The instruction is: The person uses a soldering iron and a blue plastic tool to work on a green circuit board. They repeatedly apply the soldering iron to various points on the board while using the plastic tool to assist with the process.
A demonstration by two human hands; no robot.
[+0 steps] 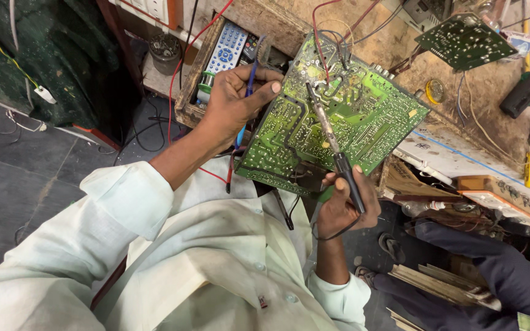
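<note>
The right grip (345,205) is clamped on a soldering iron (332,144), its long axis running up onto the green circuit board (338,116); the left grip (234,101) pinches that board's edge, a blue tool (248,92) beside it.

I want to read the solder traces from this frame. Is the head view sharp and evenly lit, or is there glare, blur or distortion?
Head view: the green circuit board is sharp and brightly lit, with mild sheen but no blown-out glare; the soldering iron is crisp; the left side is dim; wide-angle lens bends and tilts the edges.

Cluttered bench (498,92) behind circuit board (338,116); red wires (323,37) crowd top; dark floor (26,178) open left.
</note>
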